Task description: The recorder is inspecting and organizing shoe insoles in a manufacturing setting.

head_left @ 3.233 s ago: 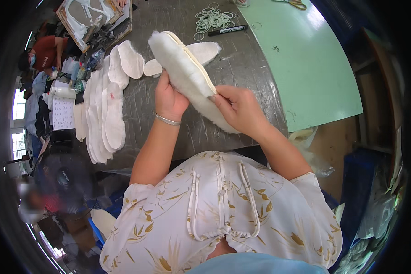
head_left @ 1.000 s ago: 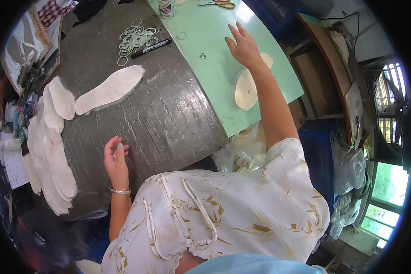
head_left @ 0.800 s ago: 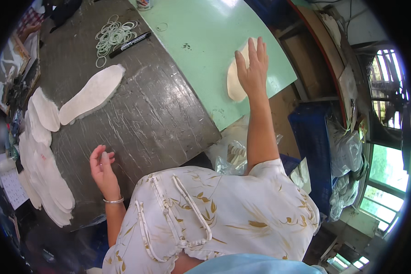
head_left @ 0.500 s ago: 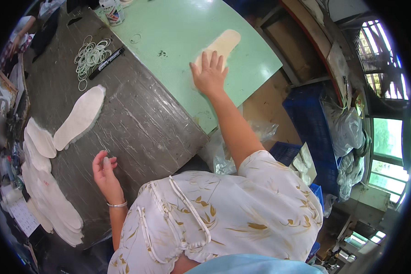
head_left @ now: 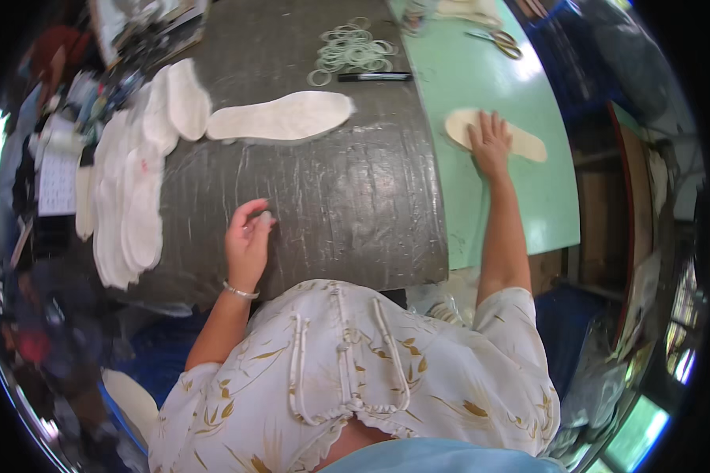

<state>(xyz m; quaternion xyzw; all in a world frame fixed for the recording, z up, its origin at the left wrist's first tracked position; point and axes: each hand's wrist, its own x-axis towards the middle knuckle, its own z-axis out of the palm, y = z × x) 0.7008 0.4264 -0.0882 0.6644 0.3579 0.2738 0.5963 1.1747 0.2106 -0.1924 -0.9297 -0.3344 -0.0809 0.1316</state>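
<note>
My right hand (head_left: 491, 143) lies flat with fingers spread across a cream insole (head_left: 532, 146) on a pale green board (head_left: 513, 209). The insole's rounded ends show on either side of the hand. My left hand (head_left: 247, 246), a bracelet at its wrist, hovers over the dark table (head_left: 355, 197) near its front edge. Its fingers are loosely curled, the thumb apart, and I see nothing held. Beyond it a fluffy-edged white insole (head_left: 284, 117) lies crosswise. Several more white insoles (head_left: 143, 213) overlap at the table's left.
Pale rubber bands (head_left: 355, 49) are heaped at the back, beside a black marker (head_left: 375, 77). Scissors (head_left: 503, 43) lie on the board's far part, near a container (head_left: 418, 16) and a folded cream cloth (head_left: 467, 9). A printed sheet (head_left: 57, 181) lies far left. A blue crate stands at right.
The view has swung, so the table looks turned. My right hand and the cream insole under it now sit nearer the board's left edge. My left hand remains loosely curled.
</note>
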